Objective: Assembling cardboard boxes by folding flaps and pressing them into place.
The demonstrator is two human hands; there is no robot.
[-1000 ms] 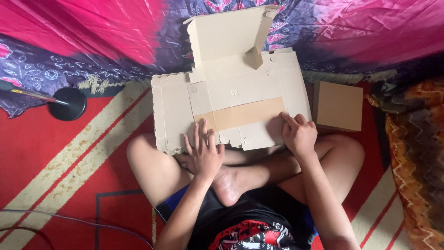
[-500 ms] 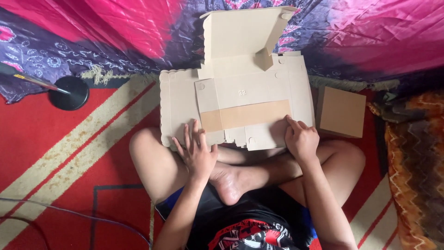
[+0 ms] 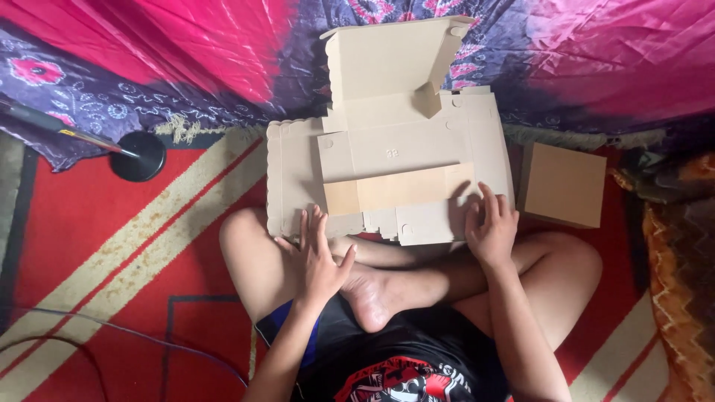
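Below, both palms flat, left hand (image 3: 316, 257), right hand (image 3: 491, 231), released, pressing cardboard box blank (image 3: 395, 167)

Soft, even daylight filled the frame, brightest on the pink cloth (image 3: 186, 52) in the upper part. Shadows were faint, only a dim patch under the raised cardboard flap (image 3: 395, 63). No glare showed. Focus was fair throughout, slightly soft at the lower corners, with mild wide-angle stretching at the edges.

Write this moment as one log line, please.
left hand: flat on cardboard sheet near edge | right hand: pressing its near flap | small box: beside, untouched
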